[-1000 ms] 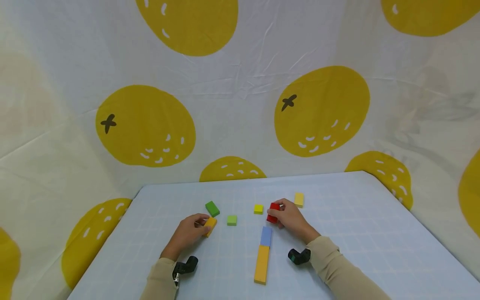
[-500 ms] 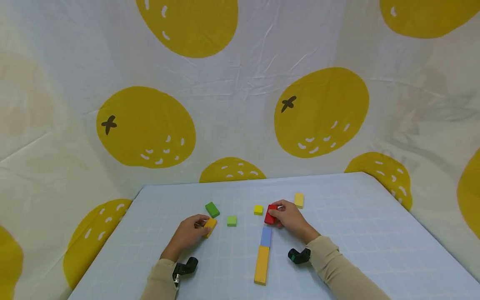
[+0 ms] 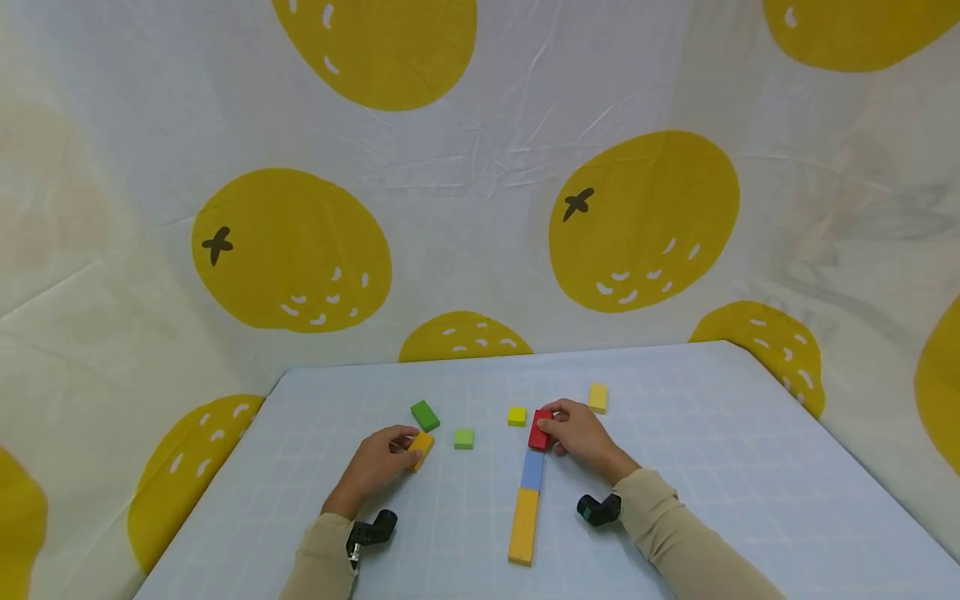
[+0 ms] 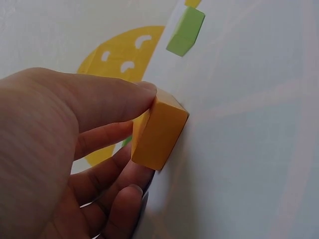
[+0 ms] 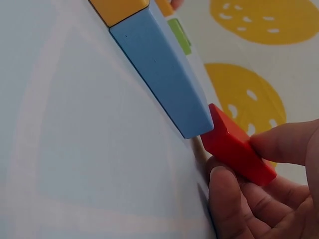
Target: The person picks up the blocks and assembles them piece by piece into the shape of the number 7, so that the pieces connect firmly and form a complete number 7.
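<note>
The right hand [image 3: 585, 435] pinches a red block [image 3: 540, 430] between thumb and fingers. In the right wrist view, the red block [image 5: 237, 147] sits at the far end of a blue block [image 5: 162, 74], very near or touching its corner. That blue block [image 3: 532, 471] lies end to end with a long orange block [image 3: 523, 527] on the table. On the left, the left hand [image 3: 375, 463] holds a smaller orange block [image 3: 422, 451]; the left wrist view shows the thumb on one side of this orange block [image 4: 162, 132] and fingers on the other.
Between the hands lie a light green block [image 3: 464, 438] and a bright yellow block [image 3: 517, 417]. A dark green block [image 3: 425, 415] is beyond the left hand, and a pale yellow block [image 3: 597, 398] beyond the right. A fruit-printed cloth [image 3: 472, 225] hangs behind the table [image 3: 675, 383].
The right hand has shifted the red block slightly left and nearer, to the far end of the blue block. My left hand stays in place with its orange block.
</note>
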Action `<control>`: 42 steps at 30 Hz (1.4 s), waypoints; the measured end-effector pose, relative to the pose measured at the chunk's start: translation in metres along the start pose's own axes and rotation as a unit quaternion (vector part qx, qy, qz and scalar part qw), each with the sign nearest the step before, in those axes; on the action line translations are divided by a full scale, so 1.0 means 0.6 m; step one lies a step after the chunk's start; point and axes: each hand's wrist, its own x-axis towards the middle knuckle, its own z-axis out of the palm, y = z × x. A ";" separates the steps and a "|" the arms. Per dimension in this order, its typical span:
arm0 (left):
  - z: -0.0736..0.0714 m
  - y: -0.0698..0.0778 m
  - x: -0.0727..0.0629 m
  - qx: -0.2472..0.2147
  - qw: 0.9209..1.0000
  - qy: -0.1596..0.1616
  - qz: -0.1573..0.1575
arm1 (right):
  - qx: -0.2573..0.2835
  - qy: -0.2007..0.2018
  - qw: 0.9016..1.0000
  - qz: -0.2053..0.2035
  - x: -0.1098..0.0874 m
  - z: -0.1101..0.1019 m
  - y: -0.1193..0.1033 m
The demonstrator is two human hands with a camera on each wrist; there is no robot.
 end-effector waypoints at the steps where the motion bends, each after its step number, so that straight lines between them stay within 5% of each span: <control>1: 0.001 0.000 0.000 -0.001 1.000 -0.001 0.001 | 0.000 0.000 1.000 0.000 0.000 0.000 0.001; 42: 0.000 0.004 -0.001 0.000 1.000 -0.001 -0.020 | -0.048 0.008 0.998 -0.028 -0.005 0.006 0.002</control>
